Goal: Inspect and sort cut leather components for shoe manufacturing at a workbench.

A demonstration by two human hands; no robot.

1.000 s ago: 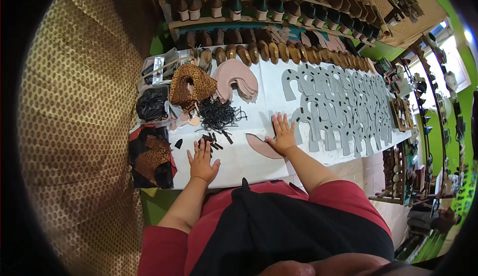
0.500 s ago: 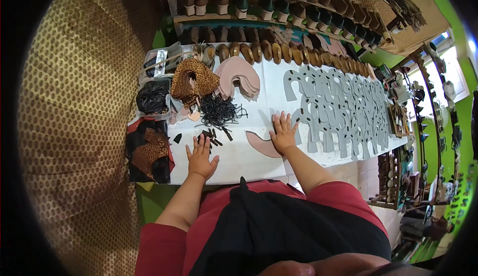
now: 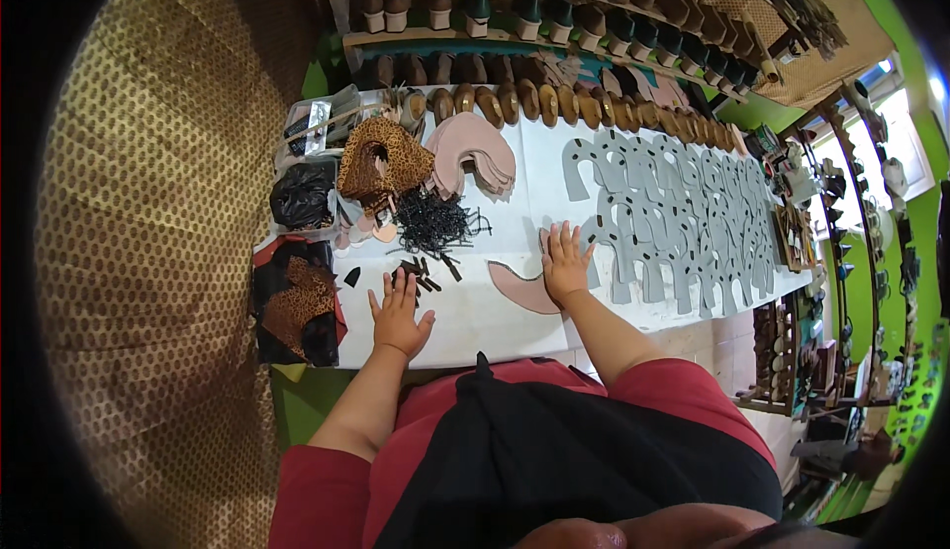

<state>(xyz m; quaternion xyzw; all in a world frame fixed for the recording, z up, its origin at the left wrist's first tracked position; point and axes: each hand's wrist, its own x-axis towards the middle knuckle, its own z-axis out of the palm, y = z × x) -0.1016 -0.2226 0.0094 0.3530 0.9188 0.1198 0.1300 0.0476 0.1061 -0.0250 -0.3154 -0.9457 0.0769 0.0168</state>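
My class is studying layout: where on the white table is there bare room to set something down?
Bare table lies between the left hand and the pink crescent, and between the pink stack and the grey cutouts. Crowded: left end, with black strips and leopard-print pieces; right end, under those cutouts.

The curved flat piece [image 3: 520,288] is dusty pink with dark edging; short narrow strips [image 3: 427,277], black; arched flat cutouts [image 3: 683,217], grey with black marks; draped fabric [image 3: 408,171], brown leopard print.

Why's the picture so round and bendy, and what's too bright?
Head view: fisheye distortion curves the front edge of the table and blacks out the corners; head view, right side: the window glares white; head view, middle: a faint shadow lies beside the right hand.
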